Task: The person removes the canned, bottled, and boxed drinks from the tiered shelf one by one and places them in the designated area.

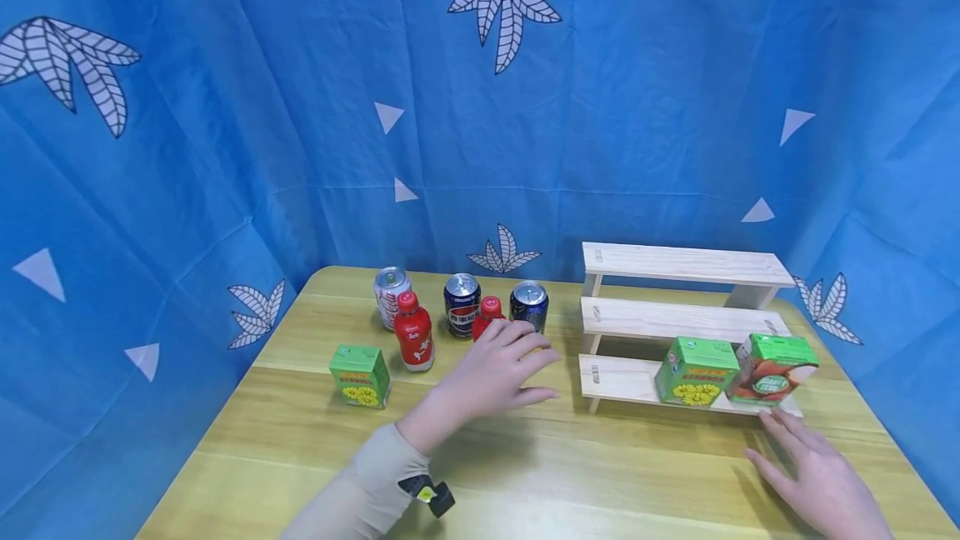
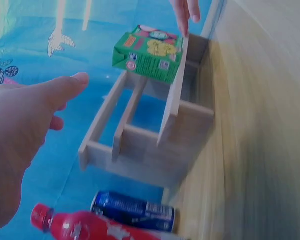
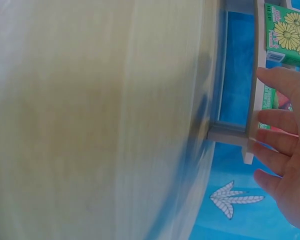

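My left hand [image 1: 498, 373] is held over the table with fingers spread and nothing in it, overlapping a red bottle [image 1: 491, 307] in the head view. At the right, my right hand [image 1: 817, 473] has its fingertips right at the front edge of the lowest step of a wooden shelf [image 1: 622, 377]. On that step stand two green drink cartons: one with yellow flowers [image 1: 696, 373], and beside it a tilted one with a brown and white picture [image 1: 772, 369]. The right wrist view shows the right hand's fingers [image 3: 277, 120] extended along the shelf edge, holding nothing.
Left of the shelf stand a white and red can [image 1: 390, 298], a dark blue can [image 1: 462, 307], another blue can [image 1: 530, 307] and a second red bottle [image 1: 415, 336]. Nearer the front is a green flowered carton [image 1: 360, 377]. A blue curtain [image 1: 480, 123] surrounds the table [image 1: 585, 482].
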Motion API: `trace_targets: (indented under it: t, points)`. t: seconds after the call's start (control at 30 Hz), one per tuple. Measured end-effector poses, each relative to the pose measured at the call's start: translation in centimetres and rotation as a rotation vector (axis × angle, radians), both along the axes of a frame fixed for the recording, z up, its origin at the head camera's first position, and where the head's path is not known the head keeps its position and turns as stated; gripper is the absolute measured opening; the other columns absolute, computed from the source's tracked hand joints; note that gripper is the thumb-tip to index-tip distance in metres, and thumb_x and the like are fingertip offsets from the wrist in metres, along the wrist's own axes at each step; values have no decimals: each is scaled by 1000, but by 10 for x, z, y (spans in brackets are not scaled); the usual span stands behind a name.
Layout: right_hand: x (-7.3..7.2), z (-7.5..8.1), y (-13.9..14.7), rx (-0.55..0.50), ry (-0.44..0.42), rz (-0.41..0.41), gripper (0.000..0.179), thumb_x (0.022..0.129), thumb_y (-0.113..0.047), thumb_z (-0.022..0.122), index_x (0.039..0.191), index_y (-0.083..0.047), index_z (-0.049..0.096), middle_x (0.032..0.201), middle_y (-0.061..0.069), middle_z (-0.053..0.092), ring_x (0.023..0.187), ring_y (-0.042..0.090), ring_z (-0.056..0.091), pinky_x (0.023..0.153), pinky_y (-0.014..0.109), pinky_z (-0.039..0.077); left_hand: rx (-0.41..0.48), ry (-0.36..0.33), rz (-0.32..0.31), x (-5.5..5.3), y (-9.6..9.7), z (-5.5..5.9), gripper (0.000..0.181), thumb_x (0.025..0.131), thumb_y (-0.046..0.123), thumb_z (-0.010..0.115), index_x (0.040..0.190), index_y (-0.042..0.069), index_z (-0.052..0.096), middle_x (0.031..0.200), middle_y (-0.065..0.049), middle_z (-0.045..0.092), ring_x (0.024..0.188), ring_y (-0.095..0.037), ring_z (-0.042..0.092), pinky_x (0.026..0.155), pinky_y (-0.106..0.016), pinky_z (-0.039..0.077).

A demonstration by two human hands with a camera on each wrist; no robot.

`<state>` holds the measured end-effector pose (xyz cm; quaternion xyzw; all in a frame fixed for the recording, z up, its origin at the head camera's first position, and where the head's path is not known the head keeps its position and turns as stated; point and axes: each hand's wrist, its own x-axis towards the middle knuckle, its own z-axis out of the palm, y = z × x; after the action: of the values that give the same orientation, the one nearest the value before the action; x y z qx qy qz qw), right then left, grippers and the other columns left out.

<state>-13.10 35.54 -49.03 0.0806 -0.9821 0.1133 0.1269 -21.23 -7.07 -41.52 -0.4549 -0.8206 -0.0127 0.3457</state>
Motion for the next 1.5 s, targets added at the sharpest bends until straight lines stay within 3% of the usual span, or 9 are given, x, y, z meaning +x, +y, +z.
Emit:
trace_targets:
  t: [0.33, 0.57, 0.77, 0.97, 1.13, 1.3, 1.5]
  points:
    - [0, -1, 0, 11, 14, 2, 67, 84, -37, 74, 127, 12, 56, 128, 38, 51, 112, 56, 50, 88, 65, 42, 21, -41, -3, -7, 39, -1, 50, 86, 63, 60, 118, 25, 67, 116, 8, 67, 113, -13, 53, 93, -30, 41]
    - [0, 1, 0, -5, -4, 7, 67, 85, -37, 72, 128, 12, 55, 129, 37, 50, 113, 56, 49, 89, 64, 41, 27, -19, 12, -13, 64, -6, 51, 87, 66, 55, 120, 28, 65, 118, 12, 65, 115, -12, 53, 94, -29, 40]
    - [1, 0, 1, -8, 3, 5, 68, 85, -36, 73, 129, 11, 55, 130, 37, 50, 113, 56, 49, 88, 65, 41, 67, -101, 23, -17, 81, -11, 52, 86, 66, 56, 123, 29, 63, 121, 13, 63, 117, -11, 51, 95, -28, 39]
    - [1, 0, 1, -11, -11, 5, 68, 86, -38, 72, 130, 11, 54, 130, 37, 50, 113, 56, 49, 90, 64, 40, 70, -137, 114, -19, 99, -12, 58, 85, 72, 52, 127, 33, 58, 122, 14, 61, 118, -10, 49, 93, -29, 39]
    - [1, 0, 0, -12, -39, 2, 69, 86, -38, 71, 131, 11, 53, 131, 37, 49, 114, 56, 48, 91, 64, 40, 60, -238, 182, -19, 113, -10, 62, 84, 75, 49, 131, 35, 54, 125, 16, 58, 117, -7, 45, 95, -28, 38]
    - [1, 2, -1, -12, -40, -1, 69, 86, -38, 72, 130, 12, 53, 131, 37, 48, 114, 56, 48, 90, 64, 40, 86, -345, 202, -20, 128, -10, 63, 83, 77, 48, 132, 37, 53, 128, 17, 58, 122, -7, 44, 100, -28, 37]
    - [0, 2, -1, 7, -22, -2, 68, 85, -37, 73, 128, 11, 55, 131, 37, 50, 113, 57, 49, 89, 64, 42, 110, -372, 216, -23, 145, -9, 67, 82, 78, 49, 134, 36, 52, 130, 17, 58, 124, -7, 45, 102, -28, 37]
